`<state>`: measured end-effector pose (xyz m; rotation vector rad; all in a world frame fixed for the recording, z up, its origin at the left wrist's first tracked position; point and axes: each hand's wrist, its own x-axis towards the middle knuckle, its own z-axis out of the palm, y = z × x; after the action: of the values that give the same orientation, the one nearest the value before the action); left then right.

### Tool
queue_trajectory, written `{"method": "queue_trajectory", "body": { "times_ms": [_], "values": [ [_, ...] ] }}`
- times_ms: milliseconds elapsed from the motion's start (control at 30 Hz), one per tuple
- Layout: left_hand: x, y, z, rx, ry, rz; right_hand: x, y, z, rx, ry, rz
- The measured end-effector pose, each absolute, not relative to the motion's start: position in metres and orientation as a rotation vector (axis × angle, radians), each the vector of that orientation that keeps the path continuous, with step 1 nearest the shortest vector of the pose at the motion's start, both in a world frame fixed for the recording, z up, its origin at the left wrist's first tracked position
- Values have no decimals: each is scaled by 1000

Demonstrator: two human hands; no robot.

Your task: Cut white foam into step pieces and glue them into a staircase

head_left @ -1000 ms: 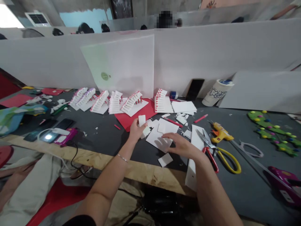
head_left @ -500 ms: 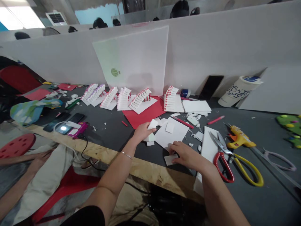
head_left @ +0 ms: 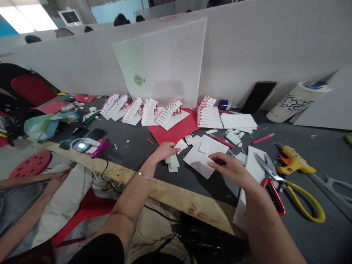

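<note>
My left hand [head_left: 162,153] is closed, its thumb and fingers pinching a small white card piece [head_left: 181,145] at their tips. Beneath that hand lie a few pale green and white pieces [head_left: 173,163]. Between the thumb and index finger of my right hand [head_left: 231,169] is another small white card [head_left: 206,164], low over a larger white sheet [head_left: 194,157]. One more small white rectangle [head_left: 204,147] rests on that sheet. Whether the card in my right hand touches the sheet, I cannot tell.
Several white stair models [head_left: 168,112] stand at the back, some on red paper [head_left: 189,123]. To the right are large scissors [head_left: 280,179], a yellow glue gun [head_left: 295,160] and a white cup [head_left: 297,102]. Phones [head_left: 96,134] and a pink device [head_left: 97,147] lie left, near another person's arms [head_left: 49,179].
My right hand has lifted the small card from near the table's front edge and brought it over the white sheet. My left hand has lowered its piece slightly. The view has shifted.
</note>
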<state>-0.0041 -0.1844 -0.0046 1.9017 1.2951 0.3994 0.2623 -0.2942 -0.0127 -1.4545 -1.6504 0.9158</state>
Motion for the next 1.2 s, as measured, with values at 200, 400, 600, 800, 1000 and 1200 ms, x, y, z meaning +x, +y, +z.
{"method": "queue_trajectory", "body": {
  "times_ms": [200, 400, 600, 800, 1000, 1200],
  "values": [
    [-15, -193, 19, 2124, 1313, -43, 263, -291, -14, -1452, -1541, 886],
    [-1, -200, 29, 2540, 1510, 67, 265, -288, -19, -1455, -1472, 891],
    [12, -193, 14, 2704, 1352, 139, 268, -286, -20, -1478, -1396, 876],
    [12, -196, 26, 2825, 1344, 36, 270, -286, -17, -1455, -1360, 869],
    [30, -182, 29, 2808, 1379, 144, 271, -285, -16, -1461, -1343, 824],
    [44, -168, 17, 2750, 1275, 266, 269, -285, -13, -1432, -1333, 839]
  ]
}}
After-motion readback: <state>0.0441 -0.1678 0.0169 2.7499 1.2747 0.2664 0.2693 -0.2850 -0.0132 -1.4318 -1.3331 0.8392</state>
